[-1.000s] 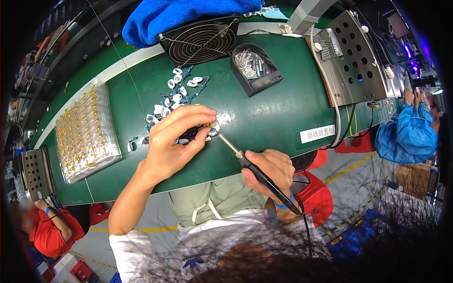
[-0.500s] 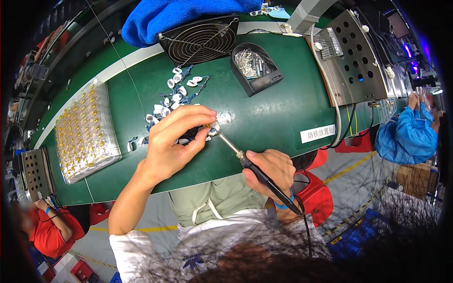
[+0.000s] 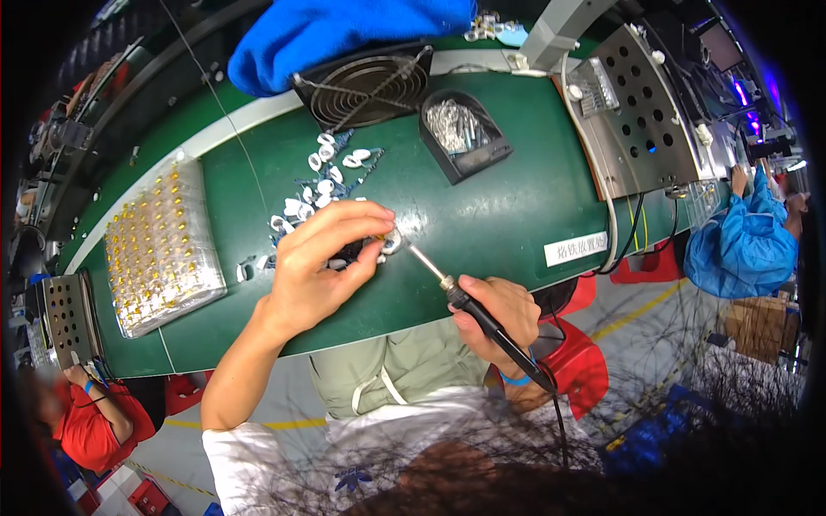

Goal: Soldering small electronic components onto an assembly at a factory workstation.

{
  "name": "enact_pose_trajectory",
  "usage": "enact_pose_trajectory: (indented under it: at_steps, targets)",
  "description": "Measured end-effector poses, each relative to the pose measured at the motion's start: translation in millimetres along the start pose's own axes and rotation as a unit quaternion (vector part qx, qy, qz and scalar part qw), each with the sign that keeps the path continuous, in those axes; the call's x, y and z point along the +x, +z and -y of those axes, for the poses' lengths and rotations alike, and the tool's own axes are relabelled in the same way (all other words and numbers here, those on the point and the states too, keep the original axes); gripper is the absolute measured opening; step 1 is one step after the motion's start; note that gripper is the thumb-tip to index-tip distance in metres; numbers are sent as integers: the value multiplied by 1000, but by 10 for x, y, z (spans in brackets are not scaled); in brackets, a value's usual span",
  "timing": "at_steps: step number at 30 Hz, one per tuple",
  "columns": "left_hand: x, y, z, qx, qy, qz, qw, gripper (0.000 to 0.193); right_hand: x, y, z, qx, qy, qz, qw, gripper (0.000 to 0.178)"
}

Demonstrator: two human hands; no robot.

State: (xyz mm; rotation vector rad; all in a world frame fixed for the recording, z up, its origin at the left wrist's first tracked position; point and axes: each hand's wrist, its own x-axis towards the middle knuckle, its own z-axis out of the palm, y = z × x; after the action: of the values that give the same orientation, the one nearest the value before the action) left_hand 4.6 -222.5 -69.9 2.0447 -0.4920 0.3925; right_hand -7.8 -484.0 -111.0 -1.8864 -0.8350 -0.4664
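My right hand (image 3: pixel 501 316) is closed round the black handle of a soldering iron (image 3: pixel 486 322). Its metal tip points up and left, close to a small white oval part (image 3: pixel 391 242). That part is pinched between the thumb and fingers of my left hand (image 3: pixel 323 258), just above the green table. Whether the tip touches it I cannot tell. Behind and beside my left hand lies a loose pile of similar white oval parts with dark blue pieces (image 3: pixel 325 185); my hand hides some of them.
A clear plastic tray (image 3: pixel 163 249) with rows of yellow pieces lies left. At the back are a black fan (image 3: pixel 366 90), a blue cloth (image 3: pixel 335 39) and a black bin (image 3: pixel 469 138) of small metal pieces. A perforated metal box (image 3: pixel 637 112) stands right. Co-workers sit at both sides.
The soldering iron's tip has drawn slightly away from the white part, down and right. My left hand keeps its pinch; the whole view has shifted a little.
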Motion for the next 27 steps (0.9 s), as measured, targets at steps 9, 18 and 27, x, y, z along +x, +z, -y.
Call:
enact_pose_trajectory:
  at_steps: [9,18,27]
  targets:
    - [-90,-190,-116,15,30,2,999,28,539,-2,-147,-183,54,30,981,55]
    - [241,-1686,475,114,-90,-152,978,19,287,193,-46,38,42,-37,998,47]
    - [801,-2693,2119,477,-69,-5,876,38,97,416,-136,40,25,-57,997,48]
